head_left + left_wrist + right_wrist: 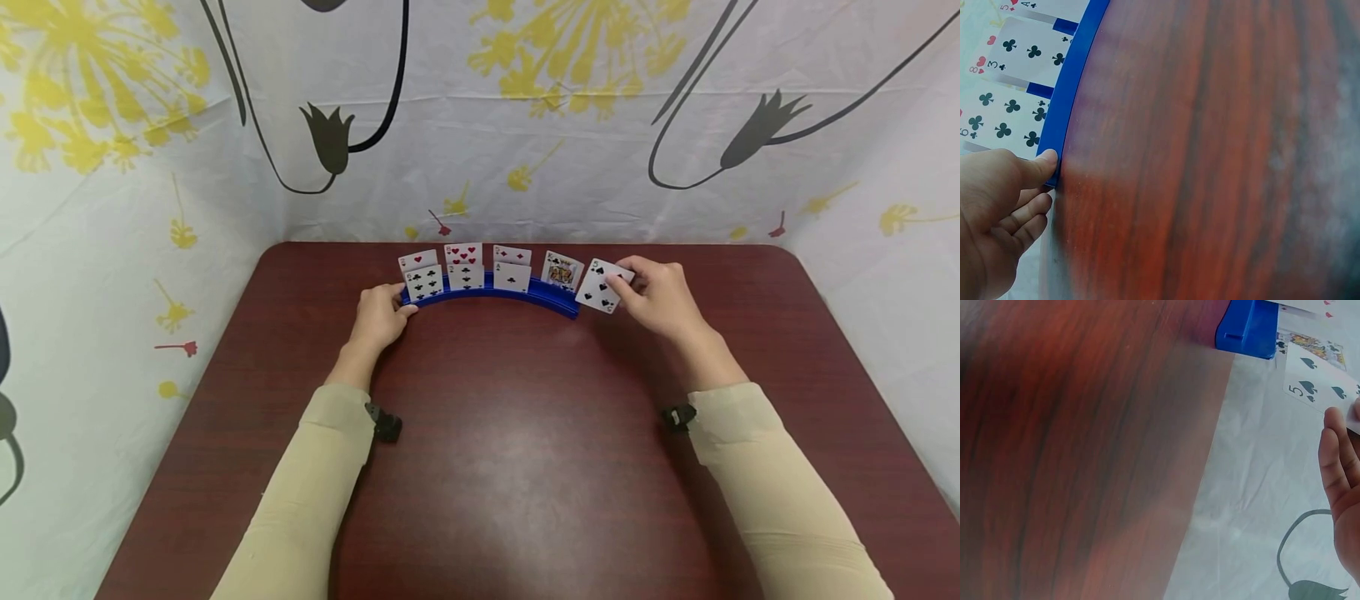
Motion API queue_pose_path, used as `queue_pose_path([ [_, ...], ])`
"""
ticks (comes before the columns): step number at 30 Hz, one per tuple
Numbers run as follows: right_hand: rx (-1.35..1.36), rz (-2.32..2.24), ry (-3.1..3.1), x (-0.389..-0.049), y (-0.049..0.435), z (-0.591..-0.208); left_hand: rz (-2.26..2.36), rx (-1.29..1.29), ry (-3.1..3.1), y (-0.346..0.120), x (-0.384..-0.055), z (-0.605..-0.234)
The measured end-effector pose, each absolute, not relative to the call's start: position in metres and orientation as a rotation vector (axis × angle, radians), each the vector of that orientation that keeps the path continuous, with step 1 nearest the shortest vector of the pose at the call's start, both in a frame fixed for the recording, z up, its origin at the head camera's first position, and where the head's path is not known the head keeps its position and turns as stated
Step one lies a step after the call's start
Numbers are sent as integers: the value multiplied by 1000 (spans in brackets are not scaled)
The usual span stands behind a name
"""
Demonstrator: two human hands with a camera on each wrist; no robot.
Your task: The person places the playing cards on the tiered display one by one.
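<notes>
A curved blue playing card holder (480,292) stands toward the far side of the table. My left hand (381,317) pinches its left end, with the thumb (1046,164) on the front face. My right hand (662,293) holds a five of spades (597,287) between thumb and fingers, tilted, beside the holder's right end. In the right wrist view this card overlaps the king of clubs (1325,350). In the holder's front row stand a six of clubs (425,284), a three of clubs (466,277) and an ace of clubs (512,277).
Behind the front cards, heart cards (463,250) and a five of diamonds (512,253) rise in the back row. Dark red wooden tabletop (525,433) stretches in front of the holder. A patterned white cloth (555,200) hangs just beyond the table's far edge.
</notes>
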State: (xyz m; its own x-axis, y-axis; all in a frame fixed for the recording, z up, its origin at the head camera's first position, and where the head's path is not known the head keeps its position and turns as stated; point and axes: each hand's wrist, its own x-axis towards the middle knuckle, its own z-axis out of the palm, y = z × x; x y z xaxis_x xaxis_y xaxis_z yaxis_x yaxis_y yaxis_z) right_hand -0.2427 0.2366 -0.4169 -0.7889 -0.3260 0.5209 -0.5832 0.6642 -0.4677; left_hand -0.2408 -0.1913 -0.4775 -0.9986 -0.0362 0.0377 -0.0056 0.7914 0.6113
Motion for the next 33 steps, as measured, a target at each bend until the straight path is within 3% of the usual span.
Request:
queue_pose_path([
  [33,853,882,-2490,-249,200,-432,-994,28,-2924,-192,-242,-478],
])
